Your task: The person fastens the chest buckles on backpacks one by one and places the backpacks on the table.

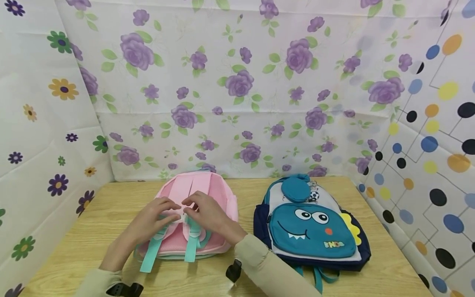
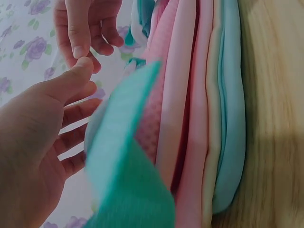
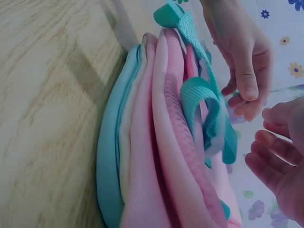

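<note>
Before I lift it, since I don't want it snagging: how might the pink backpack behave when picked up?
The pink backpack will probably flex, since its sides look like soft, padded fabric. Its teal strap ends would likely dangle, as they bend and curl loosely. Rolling seems unlikely: it lies flat on the table.

Small booth (image 1: 237,88), patterned sheet walls (image 1: 37,123)

Table (image 1: 100,210): light wood-grain top. 2 backpacks directly on it, side by side with bare wood between. Pink backpack (image 1: 176,243), left in head view: lying flat, strap side up, pale blue-green outer layer against the wood. Blue backpack (image 1: 313,231), right: cartoon-face side up, teal straps (image 1: 318,280) trailing onto the table at its near edge.
</note>
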{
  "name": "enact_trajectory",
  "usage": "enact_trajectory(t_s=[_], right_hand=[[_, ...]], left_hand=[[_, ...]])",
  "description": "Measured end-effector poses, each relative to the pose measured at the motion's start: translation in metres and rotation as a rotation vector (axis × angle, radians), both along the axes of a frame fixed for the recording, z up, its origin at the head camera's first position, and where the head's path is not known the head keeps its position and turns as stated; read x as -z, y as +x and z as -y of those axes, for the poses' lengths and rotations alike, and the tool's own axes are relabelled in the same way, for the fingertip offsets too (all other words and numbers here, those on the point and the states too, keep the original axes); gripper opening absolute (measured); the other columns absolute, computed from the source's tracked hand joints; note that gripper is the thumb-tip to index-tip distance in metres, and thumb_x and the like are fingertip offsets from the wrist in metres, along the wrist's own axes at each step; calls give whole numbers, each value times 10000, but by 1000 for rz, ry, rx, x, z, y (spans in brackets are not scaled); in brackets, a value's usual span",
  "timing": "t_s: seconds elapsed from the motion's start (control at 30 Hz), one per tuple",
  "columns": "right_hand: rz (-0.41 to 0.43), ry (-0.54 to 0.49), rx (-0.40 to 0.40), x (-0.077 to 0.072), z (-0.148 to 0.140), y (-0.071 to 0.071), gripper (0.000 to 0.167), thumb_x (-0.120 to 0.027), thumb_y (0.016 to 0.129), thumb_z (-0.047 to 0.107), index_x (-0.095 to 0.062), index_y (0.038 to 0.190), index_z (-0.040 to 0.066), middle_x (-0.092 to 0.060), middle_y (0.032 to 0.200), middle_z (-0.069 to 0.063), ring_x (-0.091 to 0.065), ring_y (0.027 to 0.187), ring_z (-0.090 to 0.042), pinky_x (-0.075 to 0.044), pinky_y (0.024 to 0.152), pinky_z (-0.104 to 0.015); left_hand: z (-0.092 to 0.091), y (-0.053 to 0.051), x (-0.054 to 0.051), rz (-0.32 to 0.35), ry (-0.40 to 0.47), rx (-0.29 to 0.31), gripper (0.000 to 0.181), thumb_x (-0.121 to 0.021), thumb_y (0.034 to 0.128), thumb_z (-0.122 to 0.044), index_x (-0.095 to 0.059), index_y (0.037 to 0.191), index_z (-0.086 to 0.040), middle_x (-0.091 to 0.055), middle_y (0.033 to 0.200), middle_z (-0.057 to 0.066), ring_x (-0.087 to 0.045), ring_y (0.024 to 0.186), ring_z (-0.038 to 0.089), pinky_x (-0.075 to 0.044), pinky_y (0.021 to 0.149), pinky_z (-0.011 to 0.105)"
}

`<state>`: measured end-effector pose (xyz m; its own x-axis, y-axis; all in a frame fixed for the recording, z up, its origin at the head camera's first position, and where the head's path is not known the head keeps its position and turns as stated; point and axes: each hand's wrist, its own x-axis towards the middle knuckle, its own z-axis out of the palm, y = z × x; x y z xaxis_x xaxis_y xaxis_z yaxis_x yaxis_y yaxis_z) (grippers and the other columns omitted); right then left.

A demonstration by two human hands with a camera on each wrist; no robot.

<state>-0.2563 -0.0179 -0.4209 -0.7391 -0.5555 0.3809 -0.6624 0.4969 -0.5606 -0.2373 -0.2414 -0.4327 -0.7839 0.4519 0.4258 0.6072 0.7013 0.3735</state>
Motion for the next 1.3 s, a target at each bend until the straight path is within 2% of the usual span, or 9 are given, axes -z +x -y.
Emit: enact_trajectory(t_s=[0.13, 0.37, 0.57, 0.73, 0.9, 1.13, 1.3], right_hand=[[-13, 11, 4, -3, -9, 0, 200, -621, 993, 202, -696, 1158, 117, -667, 1081, -6, -620, 866, -48, -478, 737, -101], [21, 10, 41, -6, -30, -4, 204, -624, 988, 197, -697, 1163, 121, -677, 1086, -10, -630, 900, -98, -501, 762, -151], [28, -2, 71, -9, -50, -3, 203, -623, 986, 200, -704, 1154, 121, -680, 1085, 3, -618, 896, -85, -513, 762, -176], [30, -3, 96, -11, -66, -1, 199, -632, 983, 198, -705, 1148, 115, -679, 1060, -6, -614, 889, -109, -519, 757, -200], [34, 0, 132, -10, -84, -2, 212, -638, 980, 200, -701, 1159, 106, -670, 1063, -20, -625, 901, -131, -535, 768, -242], [45, -39, 177, -5, -112, 1, 202, -633, 982, 180, -703, 1152, 98, -669, 1061, -29, -630, 904, -145, -552, 794, -347], [54, -35, 218, -3, -131, 3, 206, -650, 973, 189, -705, 1156, 113, -672, 1040, -7, -631, 902, -131, -547, 787, -324]], left_hand=[[-9, 0, -2, -20, 10, 27, 228, -757, 882, -227, -723, 1103, -180, -665, 1068, -72, -634, 1016, 161, -547, 846, 402], [-29, -2, -3, 30, 17, 44, 236, -710, 923, -269, -721, 1127, -151, -674, 1070, -41, -613, 1016, 186, -518, 856, 403], [-46, -3, -2, 36, 18, 66, 239, -698, 934, -292, -725, 1126, -153, -682, 1062, -28, -619, 991, 191, -515, 827, 369], [-59, -3, -5, 82, 27, 79, 241, -675, 952, -301, -719, 1145, -164, -670, 1083, -59, -611, 1043, 176, -517, 862, 383], [-69, -5, -6, 86, 17, 94, 244, -675, 952, -301, -722, 1137, -151, -673, 1081, -44, -616, 1054, 167, -517, 899, 400], [-80, -5, -3, 126, 18, 108, 248, -659, 960, -322, -707, 1157, -178, -650, 1081, -93, -611, 1055, 169, -513, 906, 390], [-87, -5, 2, 119, 31, 127, 230, -670, 955, -289, -701, 1154, -178, -666, 1080, -59, -607, 1041, 175, -516, 898, 380]])
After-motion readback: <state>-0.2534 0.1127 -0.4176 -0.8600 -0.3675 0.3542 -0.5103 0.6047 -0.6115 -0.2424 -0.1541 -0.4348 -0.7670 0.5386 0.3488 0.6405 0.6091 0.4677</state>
